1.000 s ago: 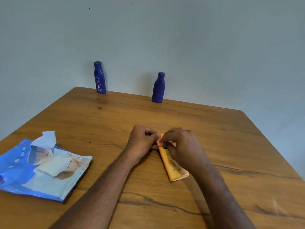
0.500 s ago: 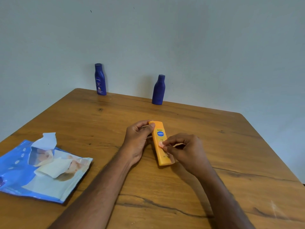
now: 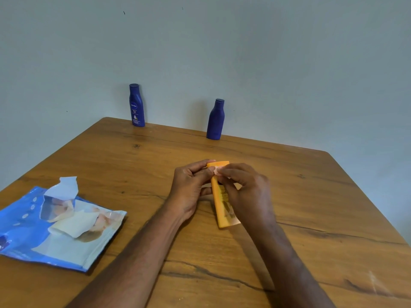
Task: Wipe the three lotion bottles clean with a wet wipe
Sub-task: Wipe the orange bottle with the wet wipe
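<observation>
An orange lotion bottle point(image 3: 222, 210) is held just above the wooden table point(image 3: 311, 207), cap end pointing away from me. My left hand point(image 3: 189, 190) grips its upper part from the left. My right hand point(image 3: 246, 194) lies over the bottle and pinches a small pale wet wipe point(image 3: 215, 171) against it near the cap. Most of the wipe is hidden under the fingers. Two dark blue lotion bottles stand upright at the table's far edge by the wall, one labelled point(image 3: 136, 107) on the left and one plain-sided point(image 3: 215, 121) on the right.
A blue wet-wipe pack point(image 3: 55, 230) lies at the left of the table, its flap peeled up and a white wipe sticking out. The wall rises directly behind the far edge.
My right hand has slid from the bottle's middle up to its cap end with the wipe. The bottle has turned in my left hand, so its front label no longer faces me.
</observation>
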Demonstrator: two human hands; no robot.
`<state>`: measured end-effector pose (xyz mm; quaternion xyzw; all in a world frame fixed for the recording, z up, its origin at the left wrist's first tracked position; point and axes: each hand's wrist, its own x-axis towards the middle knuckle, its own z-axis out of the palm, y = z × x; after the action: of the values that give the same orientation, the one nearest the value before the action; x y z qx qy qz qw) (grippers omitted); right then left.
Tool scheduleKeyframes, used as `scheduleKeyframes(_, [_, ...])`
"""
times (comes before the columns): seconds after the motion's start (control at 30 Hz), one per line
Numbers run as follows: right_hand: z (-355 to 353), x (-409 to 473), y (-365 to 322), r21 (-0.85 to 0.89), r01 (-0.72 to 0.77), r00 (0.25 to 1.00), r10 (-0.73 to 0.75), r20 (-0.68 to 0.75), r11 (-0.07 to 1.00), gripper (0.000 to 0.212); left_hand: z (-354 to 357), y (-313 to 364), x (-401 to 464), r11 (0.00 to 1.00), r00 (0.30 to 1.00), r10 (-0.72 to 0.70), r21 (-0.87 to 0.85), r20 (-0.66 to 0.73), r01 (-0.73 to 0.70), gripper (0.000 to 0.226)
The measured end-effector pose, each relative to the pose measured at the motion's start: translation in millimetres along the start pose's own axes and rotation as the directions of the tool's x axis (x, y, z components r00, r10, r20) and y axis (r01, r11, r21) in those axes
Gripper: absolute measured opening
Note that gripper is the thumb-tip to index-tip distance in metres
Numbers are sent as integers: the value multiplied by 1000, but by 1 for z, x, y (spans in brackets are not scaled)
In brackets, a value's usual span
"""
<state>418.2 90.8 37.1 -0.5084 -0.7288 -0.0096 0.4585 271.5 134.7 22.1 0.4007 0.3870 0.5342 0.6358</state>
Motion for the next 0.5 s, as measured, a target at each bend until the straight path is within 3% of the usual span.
scheduleKeyframes(0.1, [-6, -2, -13, -19, 88, 957, -79, 280, 996, 19, -7, 3, 3, 1000, 998, -8, -22, -66, 6, 23])
scheduleKeyframes(0.2, [-15, -5, -11, -35, 59, 878, -35, 477, 998, 19, -8, 4, 5, 1000, 993, -14, -23, -115, 12, 19])
scheduleKeyframes(0.27, [-23, -5, -2, -68, -20, 889, 49, 455, 997, 19, -8, 4, 7, 1000, 993, -1, -9, -114, 0, 19])
scheduleKeyframes(0.33, [-25, -3, 8, -75, -77, 940, 97, 328, 994, 19, -7, 4, 7, 1000, 993, 12, 7, -116, -11, 19])
scheduleKeyframes(0.43, [-14, -2, 11, -63, -43, 987, 52, 152, 997, 23, -5, 0, 6, 999, 994, 23, 42, -105, -19, 18])
scheduleKeyframes(0.5, [-7, 0, 5, -71, 11, 989, 0, 145, 997, 25, -6, 0, 6, 999, 995, 27, 42, -95, -24, 20])
